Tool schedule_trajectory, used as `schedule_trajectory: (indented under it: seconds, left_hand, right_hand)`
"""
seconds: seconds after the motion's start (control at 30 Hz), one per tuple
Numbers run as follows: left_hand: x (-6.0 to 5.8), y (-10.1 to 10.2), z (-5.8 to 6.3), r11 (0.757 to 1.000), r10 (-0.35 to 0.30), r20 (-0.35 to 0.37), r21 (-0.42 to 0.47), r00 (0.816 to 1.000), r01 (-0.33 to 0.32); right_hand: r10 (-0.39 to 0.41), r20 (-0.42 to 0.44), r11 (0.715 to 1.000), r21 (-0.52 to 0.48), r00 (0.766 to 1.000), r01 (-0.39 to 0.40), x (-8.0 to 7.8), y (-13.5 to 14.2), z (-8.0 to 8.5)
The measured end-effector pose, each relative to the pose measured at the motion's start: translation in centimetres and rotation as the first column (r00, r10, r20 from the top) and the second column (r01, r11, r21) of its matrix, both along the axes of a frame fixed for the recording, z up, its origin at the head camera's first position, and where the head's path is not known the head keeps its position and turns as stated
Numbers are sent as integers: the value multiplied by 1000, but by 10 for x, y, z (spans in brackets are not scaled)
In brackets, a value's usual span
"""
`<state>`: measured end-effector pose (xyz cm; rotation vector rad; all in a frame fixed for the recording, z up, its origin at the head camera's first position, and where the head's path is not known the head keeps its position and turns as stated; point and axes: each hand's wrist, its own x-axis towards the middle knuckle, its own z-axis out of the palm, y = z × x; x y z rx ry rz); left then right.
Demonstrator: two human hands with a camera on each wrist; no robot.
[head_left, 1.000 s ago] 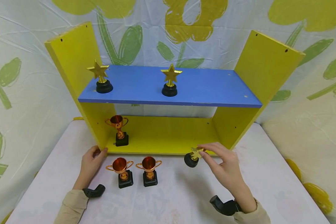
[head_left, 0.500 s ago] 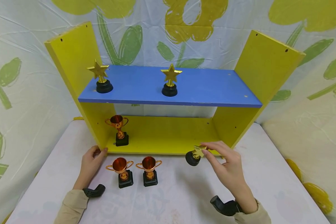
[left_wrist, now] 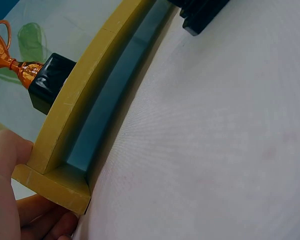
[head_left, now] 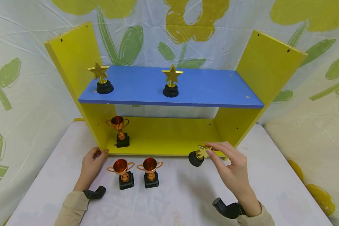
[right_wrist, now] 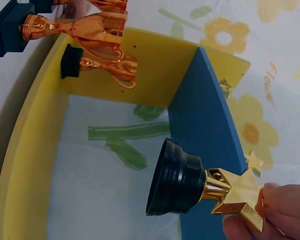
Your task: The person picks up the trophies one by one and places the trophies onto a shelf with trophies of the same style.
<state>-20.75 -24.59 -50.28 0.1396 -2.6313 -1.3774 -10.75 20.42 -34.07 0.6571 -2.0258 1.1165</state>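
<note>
The right hand (head_left: 233, 164) pinches a gold star (head_left: 200, 155) by its shiny top, with the thumb and fingertips on the points. The star is held up in the air, tipped over, with its round black foot sticking out to the left, near the front edge of the yellow bottom board (head_left: 169, 131). The left hand (head_left: 91, 164) grips the bottom left corner of the shelf (left_wrist: 52, 185), with the thumb on one side and the fingers tucked behind. On the blue board (head_left: 141, 84) stand two more gold stars, one (head_left: 104, 87) near the left side and one (head_left: 170, 90) close to the middle, both upright. Under the blue board, an orange cup (head_left: 122, 138) with two handles stands on the bottom board, at its left end. Two more orange cups, one (head_left: 125, 176) nearer the left hand and one (head_left: 151, 176) beside it, stand on the white worktop (head_left: 164, 210) in front of the shelf. Behind it all hangs a pale cloth (head_left: 149, 37) with big yellow flowers and green leaves
</note>
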Motion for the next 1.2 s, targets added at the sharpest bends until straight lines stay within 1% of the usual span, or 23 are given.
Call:
schedule_trajectory:
  seconds: [0.2, 0.33, 0.53, 0.87, 1.2]
  left_hand:
    - [1, 0, 1, 1000, 2, 10, -5, 1000, -2]
    - [1, 0, 2, 1000, 2, 19, 6, 1000, -2]
    - [0, 0, 0, 1000, 6, 15, 10, 1000, -6]
    - [1, 1, 3, 1000, 7, 24, 10, 1000, -7]
    - [1, 1, 4, 1000, 3, 8, 3, 1000, -4]
  right_hand:
    - [-8, -4, 1000, -11, 1000, 8, 1, 0, 1]
    - [-22, 1, 1000, -12, 1000, 22, 3, -1, 1]
    - [-36, 0, 999, -13, 999, 36, 3, -1, 3]
    - [-36, -29, 999, -23, 999, 35, 4, -1, 5]
    - [-40, -33, 999, -28, 999, 39, 4, 0, 3]
